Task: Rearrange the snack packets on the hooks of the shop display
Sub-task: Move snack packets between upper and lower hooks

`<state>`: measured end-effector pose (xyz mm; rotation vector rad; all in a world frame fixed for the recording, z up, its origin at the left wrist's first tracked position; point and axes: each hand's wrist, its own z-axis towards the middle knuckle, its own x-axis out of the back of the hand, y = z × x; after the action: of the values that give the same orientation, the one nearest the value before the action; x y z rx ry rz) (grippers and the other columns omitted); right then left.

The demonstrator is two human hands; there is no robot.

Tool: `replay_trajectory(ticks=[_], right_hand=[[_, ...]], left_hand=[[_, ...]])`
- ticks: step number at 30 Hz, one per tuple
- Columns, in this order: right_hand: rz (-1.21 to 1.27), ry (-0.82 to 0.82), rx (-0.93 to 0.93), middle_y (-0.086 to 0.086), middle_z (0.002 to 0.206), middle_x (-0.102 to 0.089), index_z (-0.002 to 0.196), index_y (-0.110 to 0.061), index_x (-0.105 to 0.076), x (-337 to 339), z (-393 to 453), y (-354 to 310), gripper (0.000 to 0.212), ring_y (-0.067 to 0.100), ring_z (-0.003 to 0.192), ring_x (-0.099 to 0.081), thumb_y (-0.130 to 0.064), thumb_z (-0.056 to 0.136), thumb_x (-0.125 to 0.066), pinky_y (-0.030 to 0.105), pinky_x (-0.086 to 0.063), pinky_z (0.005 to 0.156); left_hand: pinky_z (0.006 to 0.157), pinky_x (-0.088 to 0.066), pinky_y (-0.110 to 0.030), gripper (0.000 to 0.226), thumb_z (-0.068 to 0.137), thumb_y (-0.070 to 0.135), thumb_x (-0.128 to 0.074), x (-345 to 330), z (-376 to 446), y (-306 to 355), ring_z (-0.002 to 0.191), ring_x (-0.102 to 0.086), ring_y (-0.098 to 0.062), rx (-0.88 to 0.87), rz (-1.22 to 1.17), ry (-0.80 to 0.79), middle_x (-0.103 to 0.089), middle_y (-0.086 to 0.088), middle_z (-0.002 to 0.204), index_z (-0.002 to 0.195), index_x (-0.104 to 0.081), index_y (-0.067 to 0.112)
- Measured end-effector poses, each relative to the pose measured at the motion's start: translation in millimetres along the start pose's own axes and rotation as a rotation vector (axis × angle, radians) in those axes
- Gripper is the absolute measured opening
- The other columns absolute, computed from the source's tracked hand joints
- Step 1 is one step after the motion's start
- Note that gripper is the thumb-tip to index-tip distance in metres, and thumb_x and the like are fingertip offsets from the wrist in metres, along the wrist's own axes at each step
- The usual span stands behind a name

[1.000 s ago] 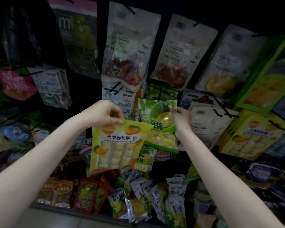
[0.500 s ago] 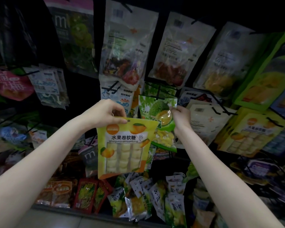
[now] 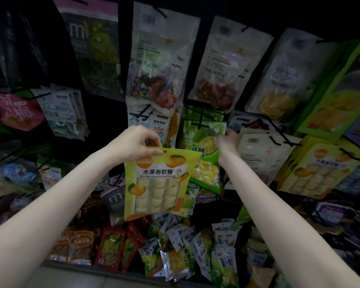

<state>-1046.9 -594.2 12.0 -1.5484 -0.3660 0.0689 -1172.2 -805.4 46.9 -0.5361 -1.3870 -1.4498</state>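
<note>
My left hand (image 3: 137,142) pinches the top edge of a yellow-green fruit-roll candy packet (image 3: 158,183), which hangs upright in front of the display's middle. Behind it and to the right hangs a green durian candy packet (image 3: 204,154). My right hand (image 3: 229,140) grips that green packet's upper right edge. A black wire hook (image 3: 200,119) sticks out just above the green packet's top. Whether the green packet sits on the hook I cannot tell.
Large clear bags of dried fruit (image 3: 160,65) hang in the row above. More yellow fruit-roll packets (image 3: 318,165) hang at the right beside a white packet (image 3: 256,152). Blue-white packets (image 3: 64,113) hang at the left. Small loose packets (image 3: 175,246) fill the bottom shelf.
My left hand has carried the yellow packet a little to the right and up, and it now hangs straighter. My right hand has slid up along the green packet's edge.
</note>
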Motion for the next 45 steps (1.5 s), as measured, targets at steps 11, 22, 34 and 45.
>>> replay_trajectory(ticks=[11,22,34,45], right_hand=[[-0.095,-0.569,0.175,-0.003,0.116,-0.062,0.110,-0.020,-0.061,47.7,-65.5,41.2,0.023,0.013,0.110,-0.058,-0.010,0.097,-0.045,0.030,-0.048,0.093],[0.046,-0.341,0.205,-0.007,0.079,-0.073,0.081,-0.010,-0.074,91.3,-73.1,66.1,0.008,0.006,0.080,-0.068,-0.016,0.082,-0.069,0.023,-0.052,0.073],[0.231,0.232,0.026,0.010,0.091,-0.071,0.093,0.004,-0.065,228.6,-49.5,67.4,0.023,0.026,0.082,-0.068,-0.018,0.087,-0.065,0.036,-0.056,0.068],[0.239,0.147,0.041,0.013,0.095,-0.071,0.093,-0.005,-0.069,313.3,3.0,84.0,0.014,0.026,0.084,-0.067,-0.018,0.086,-0.065,0.036,-0.055,0.073]], left_hand=[[0.065,-0.040,-0.007,0.005,0.083,0.020,-0.069,-6.6,16.1,11.0,0.077,-0.057,0.004,-0.083,-0.028,-0.093,-0.064,0.013,0.082,0.088,-0.070,0.022],[0.068,-0.043,-0.002,0.015,0.081,0.016,-0.071,-40.2,33.4,40.2,0.081,-0.057,0.009,-0.190,-0.107,-0.068,-0.068,0.011,0.090,0.096,-0.075,0.014],[0.066,-0.047,-0.009,0.010,0.083,0.016,-0.069,-74.9,64.7,84.4,0.074,-0.064,-0.004,-0.200,-0.086,-0.093,-0.069,0.008,0.086,0.091,-0.074,0.018],[0.062,-0.043,-0.008,0.015,0.083,0.020,-0.069,-130.2,93.5,171.0,0.070,-0.058,0.005,-0.118,-0.015,-0.171,-0.068,0.010,0.088,0.097,-0.073,0.016]])
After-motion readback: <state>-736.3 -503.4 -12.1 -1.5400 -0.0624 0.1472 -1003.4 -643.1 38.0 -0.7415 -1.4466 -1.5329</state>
